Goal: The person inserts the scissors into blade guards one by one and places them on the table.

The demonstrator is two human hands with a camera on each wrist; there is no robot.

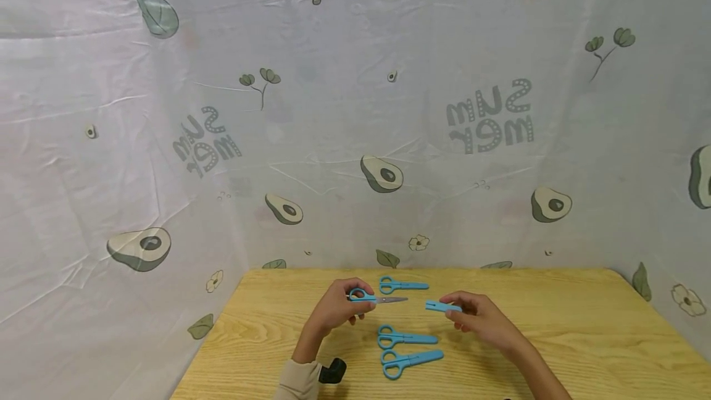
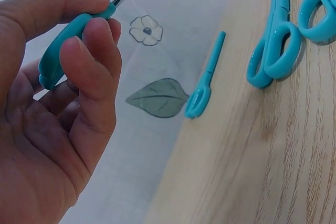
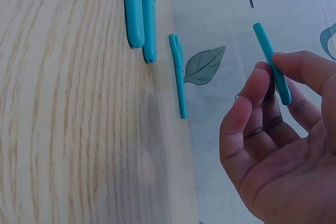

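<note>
My left hand (image 1: 343, 306) holds a pair of blue-handled scissors (image 1: 362, 295) by the handles, its bare metal blades pointing right. In the left wrist view, thumb and fingers pinch the handles (image 2: 64, 45) near the pivot. Across a small gap, my right hand (image 1: 476, 318) pinches a blue scissor sheath (image 1: 442, 306), its slotted end facing the blades. The right wrist view shows this sheath (image 3: 272, 64) edge-on between thumb and fingers. Both hands are raised above the table.
On the wooden table (image 1: 266, 326) lie three sheathed blue scissors: one pair (image 1: 402, 286) beyond the hands, another (image 1: 408, 338) in front of them, and the nearest pair (image 1: 411, 362) just below that. A printed plastic sheet (image 1: 333, 128) hangs behind the table.
</note>
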